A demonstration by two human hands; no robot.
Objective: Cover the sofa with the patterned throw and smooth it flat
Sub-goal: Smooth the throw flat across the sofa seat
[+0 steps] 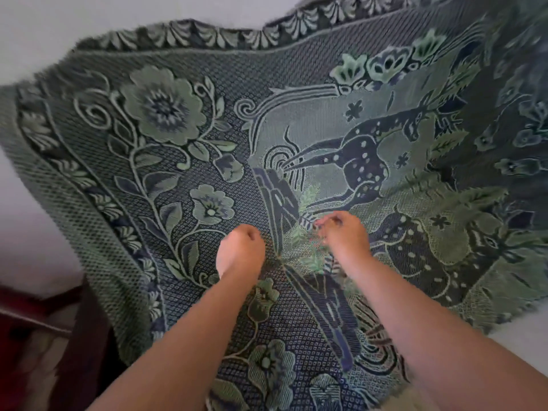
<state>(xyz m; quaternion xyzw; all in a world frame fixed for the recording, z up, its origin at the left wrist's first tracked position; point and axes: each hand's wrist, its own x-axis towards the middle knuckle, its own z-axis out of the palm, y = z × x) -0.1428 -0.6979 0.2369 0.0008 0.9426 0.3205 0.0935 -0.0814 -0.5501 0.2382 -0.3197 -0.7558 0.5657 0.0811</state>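
The patterned throw [184, 137], green and dark blue with flowers, deer and a fringed border, fills most of the view and hides the sofa beneath it. A raised fold runs down its middle between my arms. My left hand [240, 247] is on the cloth just left of that fold, fingers curled under and out of sight. My right hand [341, 232] is just right of the fold, its fingertips pinching a bit of the throw. The throw's right part lies rumpled in darker folds.
A pale wall [59, 22] shows above and to the left of the throw. Dark red wooden furniture [32, 327] stands at the lower left. A pale surface [522, 336] shows at the lower right past the fringe.
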